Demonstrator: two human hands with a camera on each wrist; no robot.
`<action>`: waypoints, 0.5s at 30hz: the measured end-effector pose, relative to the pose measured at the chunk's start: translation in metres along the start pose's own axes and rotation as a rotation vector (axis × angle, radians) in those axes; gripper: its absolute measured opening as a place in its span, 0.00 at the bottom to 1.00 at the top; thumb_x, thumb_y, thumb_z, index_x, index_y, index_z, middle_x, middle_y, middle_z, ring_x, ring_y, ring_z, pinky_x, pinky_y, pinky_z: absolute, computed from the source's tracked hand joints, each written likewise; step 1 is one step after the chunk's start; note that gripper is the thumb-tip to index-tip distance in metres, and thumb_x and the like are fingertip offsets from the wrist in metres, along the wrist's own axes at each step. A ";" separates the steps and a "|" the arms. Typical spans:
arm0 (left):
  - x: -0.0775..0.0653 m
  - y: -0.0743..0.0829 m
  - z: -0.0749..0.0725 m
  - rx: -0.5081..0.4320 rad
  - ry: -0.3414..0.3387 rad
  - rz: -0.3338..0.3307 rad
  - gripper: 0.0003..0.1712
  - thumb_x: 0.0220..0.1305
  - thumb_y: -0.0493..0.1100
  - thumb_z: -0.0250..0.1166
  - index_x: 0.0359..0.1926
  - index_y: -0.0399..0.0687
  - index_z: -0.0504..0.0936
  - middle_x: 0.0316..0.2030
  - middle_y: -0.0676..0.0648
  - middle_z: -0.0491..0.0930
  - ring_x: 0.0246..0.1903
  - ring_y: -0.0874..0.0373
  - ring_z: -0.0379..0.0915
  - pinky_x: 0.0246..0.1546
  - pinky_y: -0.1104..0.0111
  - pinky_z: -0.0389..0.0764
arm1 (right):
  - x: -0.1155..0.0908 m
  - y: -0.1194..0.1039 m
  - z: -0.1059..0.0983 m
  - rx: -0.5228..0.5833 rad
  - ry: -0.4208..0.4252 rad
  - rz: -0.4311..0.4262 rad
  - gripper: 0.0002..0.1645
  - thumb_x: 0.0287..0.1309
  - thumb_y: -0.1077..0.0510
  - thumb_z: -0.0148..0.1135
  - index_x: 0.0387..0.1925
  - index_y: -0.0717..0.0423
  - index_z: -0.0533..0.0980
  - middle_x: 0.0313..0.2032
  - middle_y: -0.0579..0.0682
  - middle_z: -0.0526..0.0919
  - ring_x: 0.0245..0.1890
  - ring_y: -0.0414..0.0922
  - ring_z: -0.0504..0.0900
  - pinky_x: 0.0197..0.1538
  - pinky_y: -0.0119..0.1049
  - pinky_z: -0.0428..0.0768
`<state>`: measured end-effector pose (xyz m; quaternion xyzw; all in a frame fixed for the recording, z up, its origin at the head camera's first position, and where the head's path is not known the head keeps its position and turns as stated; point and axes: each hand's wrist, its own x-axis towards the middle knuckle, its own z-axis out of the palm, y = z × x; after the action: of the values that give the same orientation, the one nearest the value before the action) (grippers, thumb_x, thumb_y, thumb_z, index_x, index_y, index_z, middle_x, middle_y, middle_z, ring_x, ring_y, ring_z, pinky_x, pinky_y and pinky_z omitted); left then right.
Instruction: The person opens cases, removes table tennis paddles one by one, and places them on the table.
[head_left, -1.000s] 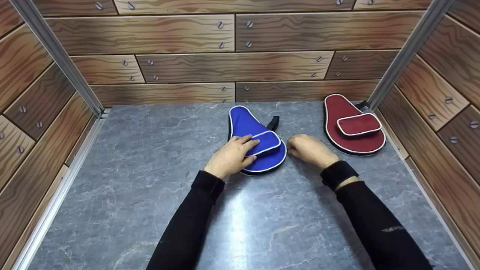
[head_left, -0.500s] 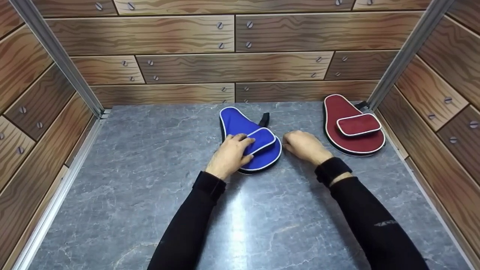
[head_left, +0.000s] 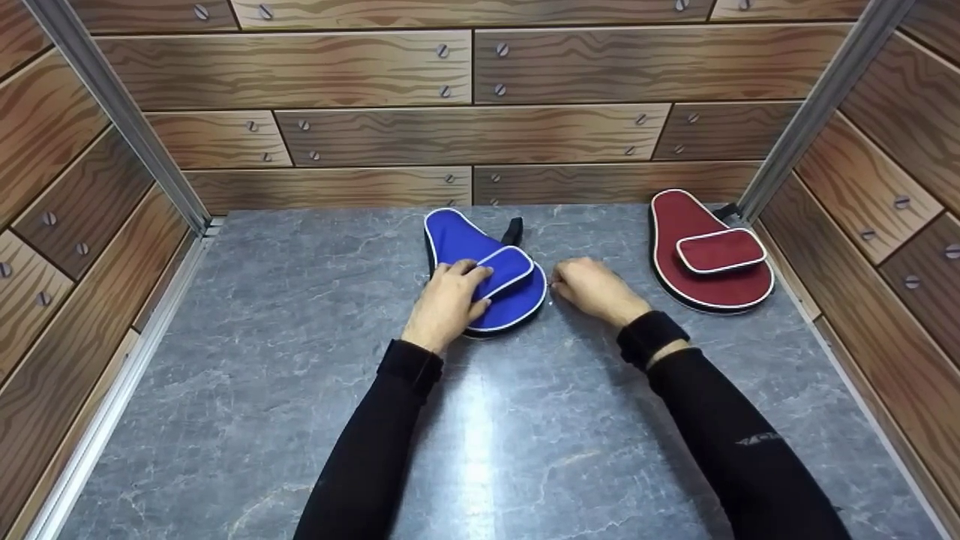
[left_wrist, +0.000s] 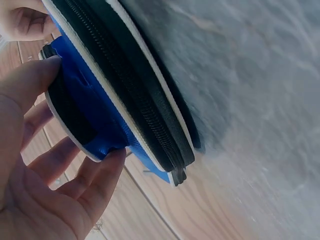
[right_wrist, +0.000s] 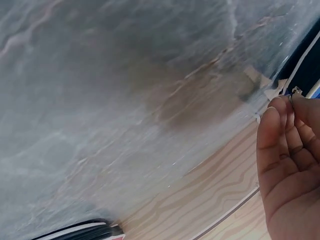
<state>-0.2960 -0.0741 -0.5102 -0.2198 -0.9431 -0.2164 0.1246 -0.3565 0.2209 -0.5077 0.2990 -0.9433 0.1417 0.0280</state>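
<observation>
A blue table tennis bat case (head_left: 459, 238) with white piping lies on the grey surface, its narrow end toward the back wall. My left hand (head_left: 441, 304) holds it by the raised ball pocket (left_wrist: 75, 107), thumb on one side and fingertips on the other. At the case's right edge my right hand (head_left: 596, 289) has curled fingers. The right wrist view shows its thumb and forefinger pinching a small metal zipper pull (right_wrist: 296, 91) beside the dark side band. A black zipper (left_wrist: 142, 100) runs along that band in the left wrist view.
A dark red bat case (head_left: 679, 225) of the same shape lies at the back right, near the metal corner post (head_left: 814, 112). A black strap (head_left: 513, 231) sticks out from the blue case. Wood-patterned walls (head_left: 375, 135) enclose the grey surface (head_left: 300, 390).
The blue case has slid left and slightly toward the back, with both hands moving along with it. The right hand stays at its edge. The red case has not moved.
</observation>
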 end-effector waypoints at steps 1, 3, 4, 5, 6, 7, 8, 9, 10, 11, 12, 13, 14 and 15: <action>0.000 -0.001 0.000 -0.003 0.003 -0.003 0.29 0.79 0.46 0.79 0.75 0.45 0.88 0.74 0.32 0.86 0.67 0.29 0.85 0.73 0.38 0.88 | 0.000 0.000 0.000 0.007 0.001 -0.002 0.04 0.76 0.65 0.71 0.42 0.63 0.86 0.39 0.61 0.94 0.42 0.63 0.94 0.51 0.63 0.92; 0.000 -0.002 0.001 -0.006 0.009 -0.008 0.29 0.79 0.45 0.79 0.75 0.45 0.88 0.73 0.32 0.86 0.67 0.28 0.85 0.73 0.37 0.88 | 0.000 0.000 0.001 0.018 0.001 -0.007 0.04 0.76 0.65 0.71 0.41 0.63 0.85 0.38 0.60 0.93 0.41 0.62 0.93 0.50 0.63 0.92; 0.000 -0.002 0.001 -0.006 0.011 -0.011 0.29 0.78 0.45 0.79 0.75 0.45 0.88 0.73 0.33 0.86 0.66 0.28 0.85 0.73 0.37 0.88 | 0.000 0.000 0.002 0.025 0.001 -0.011 0.04 0.76 0.66 0.71 0.40 0.63 0.85 0.38 0.60 0.93 0.41 0.62 0.93 0.49 0.62 0.92; 0.000 -0.003 0.001 -0.006 0.012 -0.014 0.29 0.78 0.45 0.79 0.75 0.45 0.88 0.73 0.33 0.86 0.66 0.29 0.85 0.73 0.37 0.88 | -0.001 0.000 0.003 0.033 0.000 -0.015 0.04 0.75 0.66 0.71 0.40 0.63 0.85 0.37 0.60 0.93 0.40 0.61 0.93 0.49 0.62 0.92; 0.000 -0.003 0.001 -0.007 0.014 -0.016 0.29 0.78 0.45 0.79 0.75 0.45 0.88 0.73 0.33 0.86 0.66 0.29 0.84 0.72 0.37 0.88 | -0.001 0.000 0.004 0.041 -0.001 -0.018 0.04 0.75 0.67 0.71 0.40 0.63 0.84 0.37 0.60 0.92 0.39 0.61 0.92 0.49 0.62 0.92; 0.000 -0.004 0.001 -0.008 0.014 -0.017 0.29 0.78 0.45 0.79 0.75 0.45 0.88 0.73 0.33 0.86 0.66 0.28 0.84 0.72 0.37 0.88 | -0.002 -0.001 0.004 0.048 -0.003 -0.018 0.04 0.75 0.67 0.71 0.40 0.63 0.84 0.37 0.59 0.92 0.39 0.60 0.92 0.48 0.61 0.91; 0.000 -0.004 0.001 -0.007 0.015 -0.018 0.29 0.78 0.45 0.79 0.75 0.45 0.88 0.73 0.33 0.86 0.66 0.28 0.84 0.72 0.37 0.88 | -0.002 -0.002 0.005 0.050 -0.005 -0.019 0.04 0.76 0.66 0.72 0.40 0.63 0.84 0.36 0.59 0.92 0.38 0.59 0.91 0.48 0.61 0.91; 0.000 -0.004 0.001 -0.006 0.014 -0.019 0.29 0.78 0.45 0.79 0.75 0.45 0.88 0.73 0.33 0.86 0.66 0.29 0.84 0.72 0.37 0.88 | -0.003 -0.002 0.005 0.052 -0.008 -0.018 0.04 0.76 0.66 0.72 0.40 0.63 0.85 0.36 0.59 0.92 0.38 0.58 0.91 0.48 0.61 0.91; 0.000 -0.004 0.001 -0.006 0.013 -0.019 0.29 0.78 0.45 0.79 0.75 0.46 0.88 0.73 0.33 0.86 0.66 0.29 0.84 0.72 0.37 0.88 | -0.004 -0.003 0.005 0.054 -0.012 -0.019 0.05 0.76 0.66 0.72 0.40 0.62 0.85 0.36 0.58 0.91 0.38 0.58 0.90 0.48 0.60 0.91; 0.000 -0.004 0.001 -0.005 0.013 -0.018 0.29 0.79 0.45 0.79 0.75 0.45 0.88 0.73 0.33 0.86 0.66 0.29 0.84 0.72 0.37 0.88 | -0.005 -0.004 0.006 0.054 -0.016 -0.019 0.05 0.77 0.65 0.72 0.40 0.62 0.85 0.36 0.58 0.91 0.37 0.57 0.90 0.48 0.60 0.91; 0.000 -0.004 0.001 -0.004 0.012 -0.017 0.29 0.79 0.45 0.79 0.75 0.45 0.88 0.73 0.33 0.86 0.66 0.28 0.84 0.72 0.37 0.88 | -0.006 -0.005 0.006 0.052 -0.020 -0.021 0.06 0.77 0.65 0.72 0.40 0.62 0.85 0.36 0.58 0.91 0.37 0.57 0.90 0.48 0.60 0.91; 0.000 -0.005 0.001 -0.003 0.011 -0.016 0.29 0.79 0.45 0.79 0.75 0.45 0.88 0.73 0.33 0.86 0.66 0.29 0.84 0.72 0.37 0.88 | -0.007 -0.006 0.006 0.052 -0.024 -0.023 0.05 0.77 0.65 0.72 0.40 0.62 0.85 0.36 0.58 0.91 0.38 0.57 0.90 0.48 0.60 0.92; 0.000 -0.005 0.001 -0.001 0.011 -0.016 0.29 0.79 0.45 0.79 0.75 0.45 0.88 0.73 0.33 0.86 0.66 0.29 0.84 0.72 0.37 0.88 | -0.008 -0.007 0.006 0.052 -0.026 -0.027 0.05 0.78 0.65 0.72 0.40 0.62 0.85 0.36 0.58 0.92 0.38 0.57 0.91 0.49 0.60 0.92; 0.001 -0.005 0.001 0.000 0.011 -0.015 0.29 0.79 0.45 0.79 0.75 0.45 0.88 0.73 0.33 0.86 0.66 0.29 0.84 0.72 0.38 0.88 | -0.009 -0.007 0.006 0.051 -0.027 -0.031 0.05 0.78 0.65 0.71 0.40 0.62 0.85 0.36 0.58 0.92 0.38 0.57 0.91 0.49 0.60 0.92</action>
<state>-0.2988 -0.0771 -0.5127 -0.2115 -0.9440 -0.2184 0.1280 -0.3450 0.2181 -0.5130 0.3159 -0.9350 0.1611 0.0096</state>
